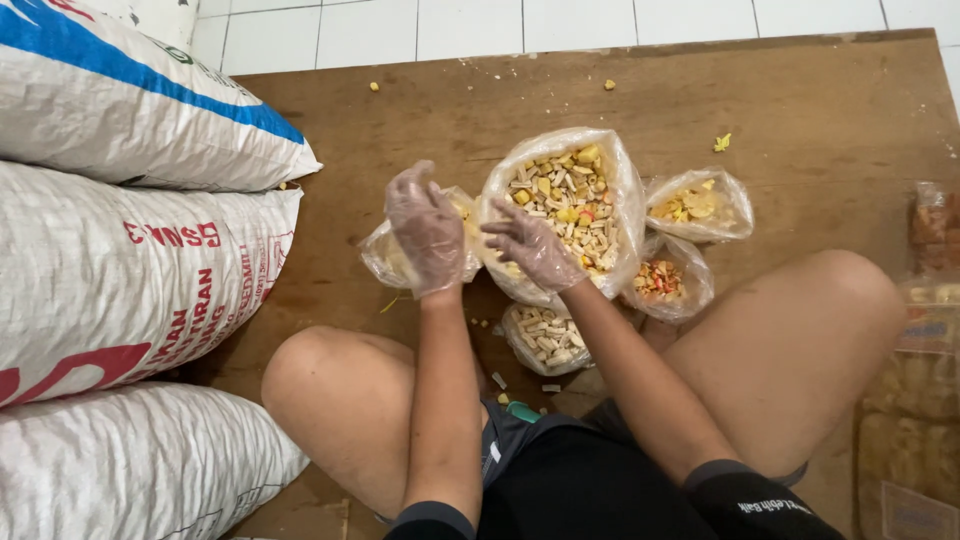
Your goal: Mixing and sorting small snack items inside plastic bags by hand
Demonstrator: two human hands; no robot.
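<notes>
While the person is sitting cross-legged on the brown wooden board, both hands are hovering over a cluster of clear plastic bags between the knees. Each hand is wearing a thin, see-through disposable glove.

The left hand is hanging palm-down with its fingers loosely curled, right above a small bag of pale yellow pieces that is lying just beside the big bag; whether the fingers are pinching anything is not something I can tell from this angle. The right hand is reaching into the mouth of the large open bag, its fingers spreading open over the mixed beige and yellow snack pieces inside and touching the near edge of the heap, with nothing clearly held.

The large bag is standing upright in the middle of the cluster. To its right, a smaller bag of yellow chips is sitting open, and just below that one a bag of orange and red pieces is resting against the large bag. Nearer the person, under the right forearm, a small bag of beige sticks is lying on the board.

Loose crumbs are lying scattered across the board. Three white woven sacks with blue and red print are stacked along the left edge, and packets of brown snacks are lying by the right knee. White floor tiles are showing beyond the board.
</notes>
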